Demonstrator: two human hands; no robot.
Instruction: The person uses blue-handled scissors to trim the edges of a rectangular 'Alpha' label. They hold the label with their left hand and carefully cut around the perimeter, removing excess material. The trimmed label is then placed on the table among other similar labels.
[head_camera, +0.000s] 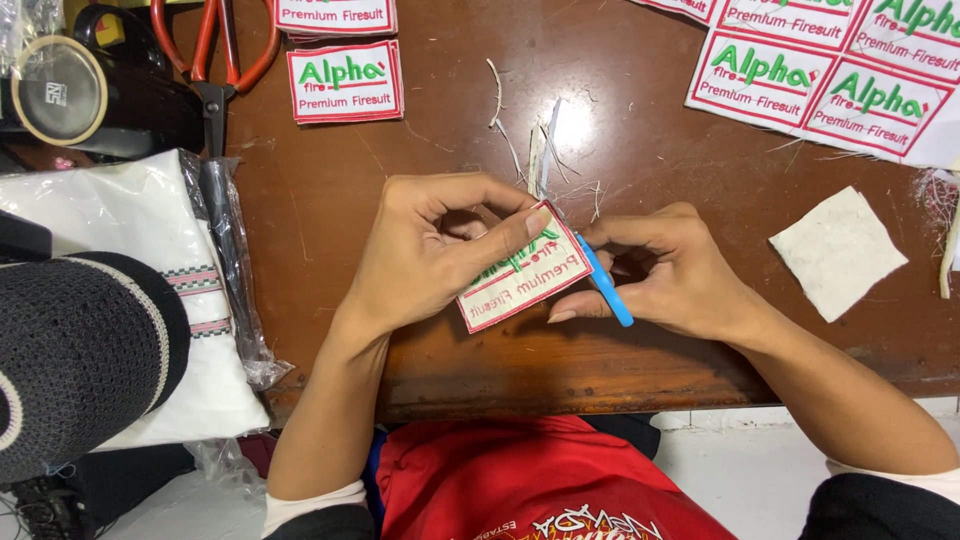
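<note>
Embroidered patch (522, 272) being pinched by left hand (430, 250) over brown table (640, 130); blue-handled tool (605, 283) being gripped by right hand (665, 270), touching patch edge.

A red-bordered white embroidered patch (524, 268) lies tilted, beside a blue tool (606, 282).

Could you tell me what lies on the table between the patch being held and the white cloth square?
In the head view, only the right hand with its blue tool lies between patch and cloth square.
</note>
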